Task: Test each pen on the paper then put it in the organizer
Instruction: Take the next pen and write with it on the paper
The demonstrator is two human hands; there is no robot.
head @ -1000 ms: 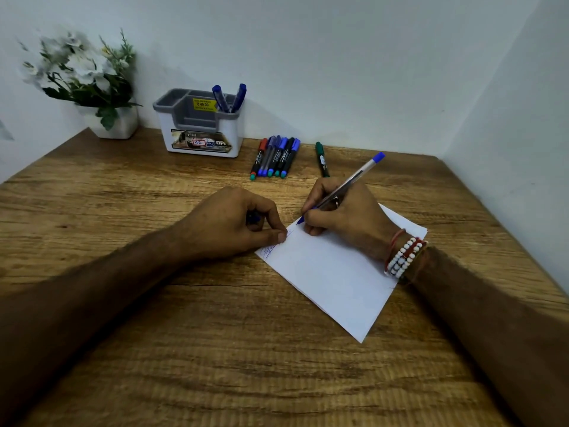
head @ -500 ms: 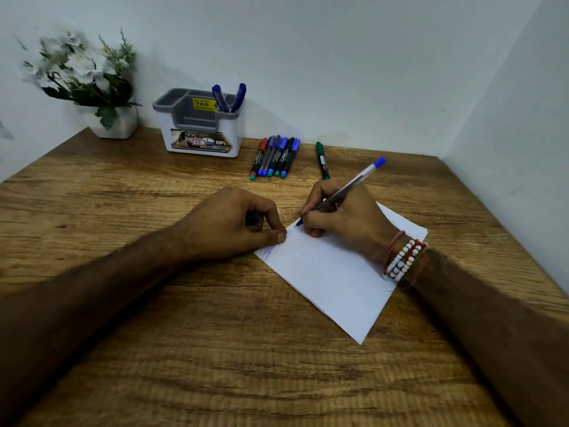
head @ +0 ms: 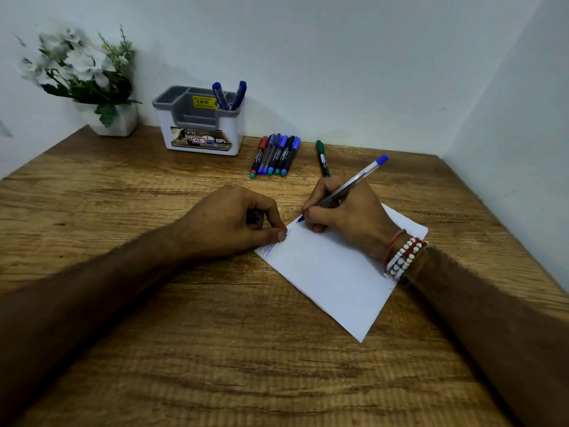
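Note:
My right hand [head: 345,215] grips a clear ballpoint pen [head: 358,178] with a blue end, its tip on the upper left corner of the white paper [head: 335,272]. Blue scribbles [head: 268,249] mark that corner. My left hand [head: 237,221] is curled around a small blue pen cap [head: 253,217], its thumb pressing the paper's edge. A grey and white organizer [head: 200,121] stands at the back with two blue pens [head: 229,95] in its right compartment. Several markers [head: 275,155] lie in a row right of the organizer, and a green marker [head: 322,158] lies apart.
A white pot of white flowers [head: 89,84] stands in the back left corner. Walls close the wooden desk [head: 215,349] at the back and on the right.
The pen's upper end has tilted slightly right and down as my right hand writes. My left hand has stayed put.

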